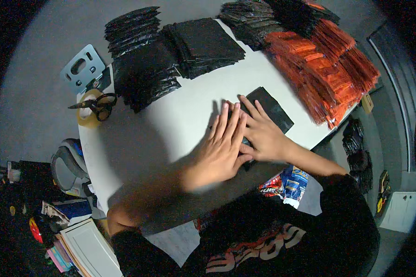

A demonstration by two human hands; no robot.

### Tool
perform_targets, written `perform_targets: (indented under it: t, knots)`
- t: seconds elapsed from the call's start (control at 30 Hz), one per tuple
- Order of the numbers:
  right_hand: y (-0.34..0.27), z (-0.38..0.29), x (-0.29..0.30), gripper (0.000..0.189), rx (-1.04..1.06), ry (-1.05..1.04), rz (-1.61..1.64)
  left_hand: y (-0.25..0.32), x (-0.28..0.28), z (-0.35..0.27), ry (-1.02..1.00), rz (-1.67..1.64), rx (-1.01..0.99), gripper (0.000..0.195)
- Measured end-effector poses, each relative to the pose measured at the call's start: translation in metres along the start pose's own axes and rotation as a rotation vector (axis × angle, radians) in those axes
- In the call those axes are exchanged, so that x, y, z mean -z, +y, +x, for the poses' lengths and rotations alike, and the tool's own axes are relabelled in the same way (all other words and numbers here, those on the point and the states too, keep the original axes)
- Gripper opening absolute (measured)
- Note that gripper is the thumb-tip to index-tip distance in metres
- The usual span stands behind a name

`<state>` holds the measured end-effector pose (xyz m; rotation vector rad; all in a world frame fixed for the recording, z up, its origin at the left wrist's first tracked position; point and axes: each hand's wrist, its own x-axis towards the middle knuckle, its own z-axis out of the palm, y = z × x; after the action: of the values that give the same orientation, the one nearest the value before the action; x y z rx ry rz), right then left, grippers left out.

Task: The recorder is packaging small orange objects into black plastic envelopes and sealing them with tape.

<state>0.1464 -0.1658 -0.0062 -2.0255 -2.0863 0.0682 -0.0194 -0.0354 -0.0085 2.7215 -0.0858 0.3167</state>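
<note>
A flat black sheet or bag (272,109), plastic-looking, lies on the white table (180,128). My right hand (263,135) rests flat across it with the fingers spread. Close against it on the left, my left hand (223,149) is laid palm down, its fingers straight and slightly apart, the tips partly over the right fingers. Between and under the two hands, the near part of the black piece is mostly hidden. Neither hand is seen to grip anything.
Stacks of black bags (208,41) line the far edge. Bundled orange-red mesh-like bags (319,72) are piled at the right. Black scissors (102,105) lie on a tape roll (85,119) at the left edge, near a metal plate (85,65). Printed packets (293,185) sit below the table edge.
</note>
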Motion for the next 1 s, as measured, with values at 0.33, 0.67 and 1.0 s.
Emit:
perform_targets:
  t: [0.33,0.67,1.0]
  knots:
    - [-0.005,0.002,0.008,0.084,-0.022,-0.043,0.035,0.002,0.001,-0.002,0.036,-0.086,0.041,0.115]
    - [0.006,-0.007,0.018,0.059,-0.106,-0.008,-0.081,-0.019,0.014,0.0,0.012,0.08,0.169,0.104]
    - [-0.012,-0.01,-0.011,0.074,-0.129,0.025,0.034,-0.007,-0.028,0.033,0.162,0.022,0.05,0.096]
